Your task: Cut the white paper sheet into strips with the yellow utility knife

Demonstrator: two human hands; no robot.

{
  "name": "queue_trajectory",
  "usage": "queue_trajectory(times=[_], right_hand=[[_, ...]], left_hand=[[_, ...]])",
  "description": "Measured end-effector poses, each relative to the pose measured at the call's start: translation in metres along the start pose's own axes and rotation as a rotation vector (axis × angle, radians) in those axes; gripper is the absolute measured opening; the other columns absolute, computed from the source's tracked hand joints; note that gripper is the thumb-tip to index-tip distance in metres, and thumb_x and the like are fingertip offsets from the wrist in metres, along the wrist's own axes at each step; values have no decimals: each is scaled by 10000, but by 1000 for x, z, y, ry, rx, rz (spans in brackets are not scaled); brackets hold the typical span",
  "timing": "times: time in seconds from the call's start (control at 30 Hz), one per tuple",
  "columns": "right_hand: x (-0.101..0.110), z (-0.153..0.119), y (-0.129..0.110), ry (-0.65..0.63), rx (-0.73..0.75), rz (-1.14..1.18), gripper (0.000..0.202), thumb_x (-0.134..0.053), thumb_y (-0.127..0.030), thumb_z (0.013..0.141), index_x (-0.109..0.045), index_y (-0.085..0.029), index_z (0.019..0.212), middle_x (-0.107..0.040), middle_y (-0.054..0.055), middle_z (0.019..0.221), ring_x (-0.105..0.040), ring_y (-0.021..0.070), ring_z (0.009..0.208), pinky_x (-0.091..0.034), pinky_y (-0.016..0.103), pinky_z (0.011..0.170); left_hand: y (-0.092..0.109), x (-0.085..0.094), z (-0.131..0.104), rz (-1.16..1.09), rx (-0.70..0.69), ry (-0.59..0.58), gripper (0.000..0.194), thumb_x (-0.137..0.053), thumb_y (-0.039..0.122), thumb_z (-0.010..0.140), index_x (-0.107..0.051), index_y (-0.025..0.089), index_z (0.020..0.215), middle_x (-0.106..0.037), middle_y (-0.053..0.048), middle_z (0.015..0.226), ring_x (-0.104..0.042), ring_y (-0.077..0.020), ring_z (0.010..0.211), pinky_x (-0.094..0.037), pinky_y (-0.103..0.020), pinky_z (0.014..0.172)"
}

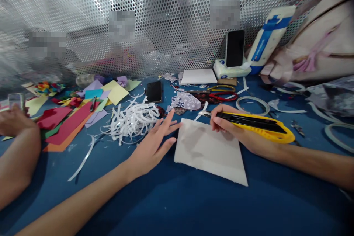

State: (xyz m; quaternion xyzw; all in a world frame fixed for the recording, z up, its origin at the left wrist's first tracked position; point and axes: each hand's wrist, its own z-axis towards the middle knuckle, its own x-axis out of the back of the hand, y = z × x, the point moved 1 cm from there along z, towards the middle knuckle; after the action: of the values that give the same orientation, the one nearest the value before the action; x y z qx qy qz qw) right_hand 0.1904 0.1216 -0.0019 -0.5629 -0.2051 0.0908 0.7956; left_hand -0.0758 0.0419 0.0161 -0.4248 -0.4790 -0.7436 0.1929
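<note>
Right of centre, the right hand's grip [222, 120] closes around a yellow-and-black plastic utility knife [261, 125]; mid-frame, the left hand's grip [153, 145] is spread beside a flat off-white cardboard sheet [207, 151] on the blue surface [138, 210].

We are at a shared handicraft table, as in a craft workshop.
We see it in the smooth blue tabletop [155, 202] at six o'clock, flat sheets of coloured paper [72, 123] at nine, a tangled heap of thin white strips [132, 120] just inside them, a yellow-and-black box cutter [258, 124] and red-handled scissors [225, 99] towards three, and a neighbour's bare arm [20, 158] between eight and nine.
</note>
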Motion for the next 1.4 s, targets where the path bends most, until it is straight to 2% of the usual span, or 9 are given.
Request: queue_trajectory(times=[0.13, 0.27, 0.43, 0.57, 0.77, 0.97, 1.07, 1.2, 1.4], right_hand=[[1, -4, 0, -19, -18, -65, 238, -598, -450, 989, -593, -227, 908, -656, -6, 780, -525, 113, 618, -366, 252, 520], [2, -6, -3, 6, -31, -48, 212, -594, -421, 989, -584, -227, 903, -646, -2, 784, -526, 126, 651, -357, 259, 528], [0, -8, -6, 112, -113, 105, 179, -607, -395, 975, -574, -238, 897, -611, -13, 779, -542, 141, 701, -397, 252, 577], [-7, -17, -16, 170, -212, 263, 181, -636, -369, 948, -563, -234, 851, -595, -16, 775, -533, 140, 758, -437, 239, 682], [-13, -35, -31, 76, -276, 404, 219, -647, -404, 957, -568, -232, 847, -559, -37, 675, -456, 94, 596, -358, 177, 513], [-14, -49, -39, -340, -383, 426, 335, -592, -506, 991, -545, -224, 816, -558, -65, 550, -351, 45, 361, -249, 175, 347], [-13, -58, -45, -502, -409, 246, 413, -588, -596, 955, -568, -228, 768, -580, -45, 495, -379, 68, 346, -321, 212, 371], [-6, -59, -52, -449, -85, 27, 435, -560, -600, 967, -620, -245, 723, -570, -29, 473, -523, 119, 450, -482, 297, 623], [5, -27, -41, -370, -11, 314, 528, -558, -740, 897, -665, -227, 959, -617, 26, 820, -551, 151, 684, -427, 260, 589]], left_hand=[[-2, 3, 0, -96, 44, 123, 642, -277, 443, 1120, 91, 346, 1638, -428, -78, 1613, -416, -263, 1493, -321, -570, 1225], [-2, 1, -3, -127, 44, 87, 673, -292, 521, 1106, 114, 389, 1626, -294, -77, 1680, -430, -259, 1484, -403, -515, 1189], [7, -7, -6, -33, 32, -52, 1129, -686, 705, 858, 35, 346, 1649, -141, -118, 1717, -208, -391, 1558, -264, -615, 1232], [12, -11, -10, 11, 45, -94, 1261, -755, 680, 811, 132, 329, 1636, -33, -136, 1725, -192, -398, 1561, -262, -618, 1233], [8, -11, -14, -329, 67, -19, 829, -448, 641, 1023, 35, 383, 1645, 18, -39, 1733, -215, -332, 1566, -262, -539, 1263], [7, -11, -13, -542, 122, 43, 701, -450, 569, 1059, -83, 422, 1638, -70, -9, 1734, -287, -299, 1550, -241, -509, 1281], [8, -11, -12, -548, 135, 24, 709, -455, 567, 1059, -78, 415, 1640, -84, -16, 1733, -284, -299, 1551, -225, -508, 1285], [8, -11, -12, -555, 149, 12, 707, -442, 573, 1060, -77, 402, 1642, -115, -38, 1730, -286, -307, 1549, -238, -527, 1275], [7, -14, -10, -566, 169, -21, 676, -476, 463, 1079, -80, 456, 1627, -175, 4, 1720, -281, -297, 1553, -251, -539, 1267]])
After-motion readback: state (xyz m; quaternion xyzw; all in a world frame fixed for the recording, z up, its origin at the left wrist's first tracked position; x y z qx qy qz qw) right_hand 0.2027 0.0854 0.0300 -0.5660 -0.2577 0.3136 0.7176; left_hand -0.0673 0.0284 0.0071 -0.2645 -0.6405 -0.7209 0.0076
